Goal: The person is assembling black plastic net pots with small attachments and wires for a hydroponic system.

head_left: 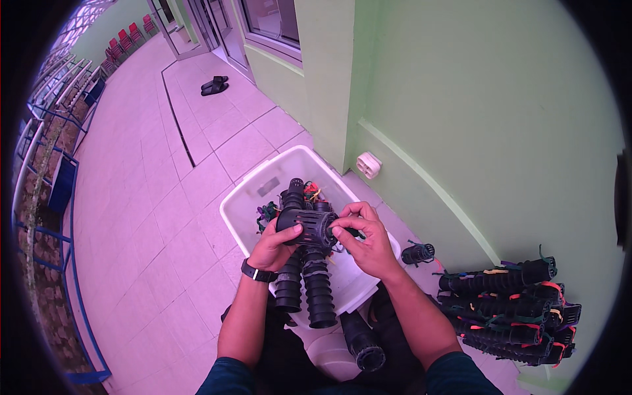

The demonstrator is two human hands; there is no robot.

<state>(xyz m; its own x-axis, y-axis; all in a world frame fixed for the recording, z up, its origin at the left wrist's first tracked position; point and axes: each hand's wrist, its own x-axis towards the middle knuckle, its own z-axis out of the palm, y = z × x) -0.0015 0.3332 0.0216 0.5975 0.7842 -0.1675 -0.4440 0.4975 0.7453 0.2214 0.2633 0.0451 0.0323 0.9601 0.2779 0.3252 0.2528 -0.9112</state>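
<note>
My left hand [271, 246] is wrapped round a black slotted plastic net pot [308, 224], thumb on its side, and holds it sideways above a white plastic tub [228, 212]. At the pot's right end my right hand [368, 242] has thumb and fingers pinched together; what lies between them is too small to make out. Below the held pot, two long stacks of nested black pots [320, 295] lean across the tub's near rim. Farther in the tub are another upright stack [296, 187] and bunches of coloured strips [312, 192].
Between my legs stands a black tube-like pot stack [362, 342]. To the right, several strip-tied pot stacks [503, 309] are piled by the green wall [474, 131], with a small pot [418, 253] nearer the tub. Black sandals [214, 85] lie on the tiled floor ahead. Blue railings [74, 276] run along the left.
</note>
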